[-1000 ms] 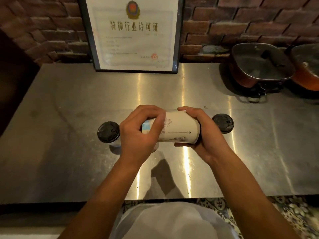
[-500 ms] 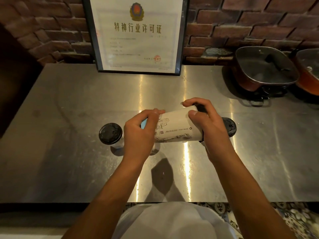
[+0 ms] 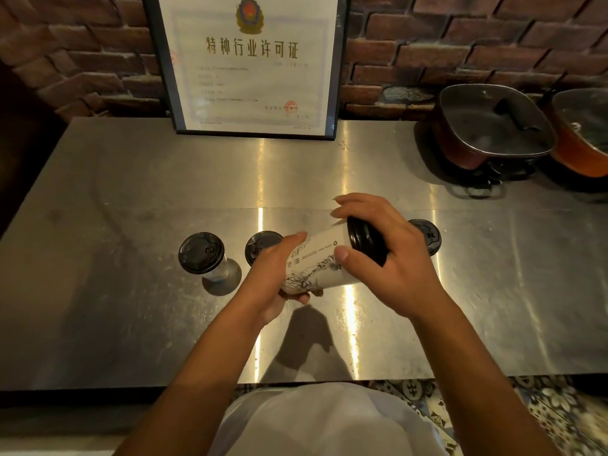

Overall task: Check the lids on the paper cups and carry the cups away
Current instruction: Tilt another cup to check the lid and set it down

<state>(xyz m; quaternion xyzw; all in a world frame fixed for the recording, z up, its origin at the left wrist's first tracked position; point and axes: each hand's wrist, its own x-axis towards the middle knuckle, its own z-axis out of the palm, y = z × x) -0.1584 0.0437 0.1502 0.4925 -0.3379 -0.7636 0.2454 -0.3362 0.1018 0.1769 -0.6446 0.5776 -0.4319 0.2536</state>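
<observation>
- Held paper cup: lying nearly on its side above the middle of the steel worktop, clear of the surface. Its black lid points toward 2 o'clock, its base toward 8 o'clock. Ink drawing and small print show on the white wall.
- Left hand: fingers wrapped round the cup's base end, thumb on top — a firm grip.
- Right hand: curled over the lid end, thumb pressed on the cup wall just below the rim, fingers arched across the lid's far side.
- Three more lidded cups stand upright on the worktop in a row: left cup at 9 o'clock of the held one; middle cup partly hidden behind the left hand; right cup at 3 o'clock, half covered by the right hand.
- Framed certificate leans on the brick wall at 12 o'clock.
- Two lidded pans — near pan, far pan — at 2 o'clock.
</observation>
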